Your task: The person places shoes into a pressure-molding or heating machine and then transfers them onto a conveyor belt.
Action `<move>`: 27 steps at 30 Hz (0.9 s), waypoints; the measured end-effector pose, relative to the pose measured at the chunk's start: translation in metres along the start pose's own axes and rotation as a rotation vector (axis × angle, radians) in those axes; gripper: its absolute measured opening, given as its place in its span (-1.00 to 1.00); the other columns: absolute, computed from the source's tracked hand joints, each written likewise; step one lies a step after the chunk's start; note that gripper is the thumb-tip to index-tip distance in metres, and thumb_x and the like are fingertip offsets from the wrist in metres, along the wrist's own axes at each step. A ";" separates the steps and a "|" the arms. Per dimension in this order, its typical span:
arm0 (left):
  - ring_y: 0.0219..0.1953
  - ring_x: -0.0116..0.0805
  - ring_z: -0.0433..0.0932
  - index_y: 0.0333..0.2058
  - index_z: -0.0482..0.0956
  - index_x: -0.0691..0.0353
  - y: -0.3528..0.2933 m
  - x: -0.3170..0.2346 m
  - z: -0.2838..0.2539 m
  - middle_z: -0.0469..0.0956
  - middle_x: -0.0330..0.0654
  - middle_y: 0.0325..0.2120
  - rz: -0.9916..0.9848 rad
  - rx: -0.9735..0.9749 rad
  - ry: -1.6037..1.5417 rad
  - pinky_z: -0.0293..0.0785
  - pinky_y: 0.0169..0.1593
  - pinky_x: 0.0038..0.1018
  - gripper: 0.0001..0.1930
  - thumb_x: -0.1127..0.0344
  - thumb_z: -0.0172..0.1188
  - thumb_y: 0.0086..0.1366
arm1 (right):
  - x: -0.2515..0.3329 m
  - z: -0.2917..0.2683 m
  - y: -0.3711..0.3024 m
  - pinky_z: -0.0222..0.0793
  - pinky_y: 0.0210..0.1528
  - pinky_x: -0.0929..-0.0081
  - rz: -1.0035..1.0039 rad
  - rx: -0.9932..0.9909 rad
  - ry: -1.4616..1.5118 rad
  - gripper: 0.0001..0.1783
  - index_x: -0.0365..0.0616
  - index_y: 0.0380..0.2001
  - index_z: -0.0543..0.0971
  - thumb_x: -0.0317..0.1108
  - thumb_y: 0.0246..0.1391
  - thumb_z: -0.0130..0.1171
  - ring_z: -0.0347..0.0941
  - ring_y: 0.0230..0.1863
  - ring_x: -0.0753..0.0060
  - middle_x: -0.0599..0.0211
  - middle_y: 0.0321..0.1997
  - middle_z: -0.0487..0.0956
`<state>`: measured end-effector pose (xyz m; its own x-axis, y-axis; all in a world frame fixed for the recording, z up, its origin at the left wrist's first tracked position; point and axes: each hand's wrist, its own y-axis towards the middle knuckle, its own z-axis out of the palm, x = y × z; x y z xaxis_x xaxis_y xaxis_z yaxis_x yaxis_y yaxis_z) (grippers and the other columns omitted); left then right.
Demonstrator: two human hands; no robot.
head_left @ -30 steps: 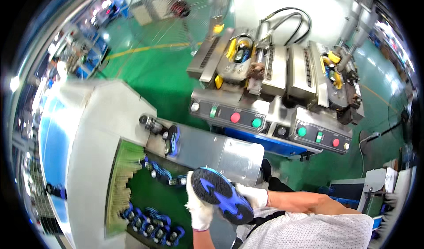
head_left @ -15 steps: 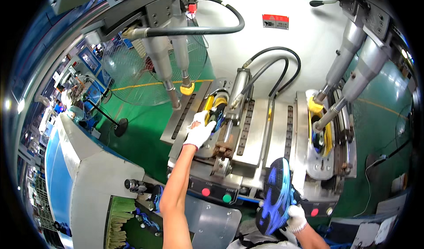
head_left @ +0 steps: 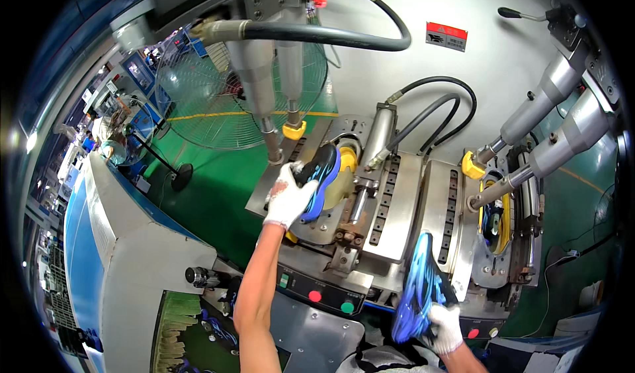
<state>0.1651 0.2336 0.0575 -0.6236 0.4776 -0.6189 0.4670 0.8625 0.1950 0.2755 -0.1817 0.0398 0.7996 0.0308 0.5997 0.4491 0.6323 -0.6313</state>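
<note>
My left hand (head_left: 288, 197), in a white glove, grips a black and blue running shoe (head_left: 322, 179) over the left station of a metal press. Beneath that shoe lies an oval cavity with a yellow pad (head_left: 348, 160) at its far end. Low on the right, my gloved right hand (head_left: 444, 328) is closed on another blue and black running shoe (head_left: 418, 297), held toe up in front of the machine. The right station's cavity (head_left: 493, 224) holds a dark shoe, with a metal rod and a yellow-tipped rod above it.
Press cylinders (head_left: 254, 82) with a thick black hose (head_left: 317, 35) hang over the left station. Red and green buttons (head_left: 347, 307) line the front panel. At lower left, a conveyor opening with a bristle curtain (head_left: 173, 333) holds more shoes. A caged fan (head_left: 238, 95) stands behind.
My left hand has lifted the shoe out of the left station's cavity. My right hand's shoe has turned from showing its sole to showing more of its upper. The whole view has shifted slightly.
</note>
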 end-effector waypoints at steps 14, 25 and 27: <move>-0.10 -0.13 0.65 0.01 0.55 0.17 -0.437 0.125 -0.014 0.65 -0.05 -0.16 -0.693 0.062 -0.101 0.54 0.02 -0.23 -0.47 0.12 0.50 0.09 | -0.009 0.225 0.515 0.53 0.01 0.25 -0.621 -0.704 -1.424 -0.60 -0.06 -0.01 0.61 -0.14 0.14 0.13 0.64 -0.07 0.12 0.07 -0.12 0.67; 0.27 0.04 0.42 0.20 0.42 0.11 -0.582 0.182 0.101 0.44 0.01 0.19 -0.716 -0.223 0.106 0.41 0.20 -0.09 -0.33 -0.05 0.36 0.20 | 0.006 0.243 0.517 0.42 -0.30 0.30 -0.032 0.147 -1.191 -0.73 0.08 -0.08 0.58 -0.15 0.17 0.26 0.46 -0.38 0.38 0.44 -0.37 0.58; 0.24 0.02 0.45 0.22 0.41 0.12 -0.581 0.193 0.100 0.46 0.01 0.17 -0.792 -0.137 0.029 0.40 0.21 -0.06 -0.30 -0.06 0.36 0.19 | 0.030 0.242 0.442 0.44 -0.06 0.29 -0.357 0.393 -1.200 -0.60 -0.06 0.04 0.56 -0.10 0.23 0.22 0.49 -0.14 0.34 0.29 -0.09 0.59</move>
<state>-0.1640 -0.1918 -0.2511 -0.7541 -0.2823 -0.5931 -0.2010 0.9588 -0.2008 0.4014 0.2857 -0.1020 -0.2801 0.3519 0.8932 0.2526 0.9246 -0.2851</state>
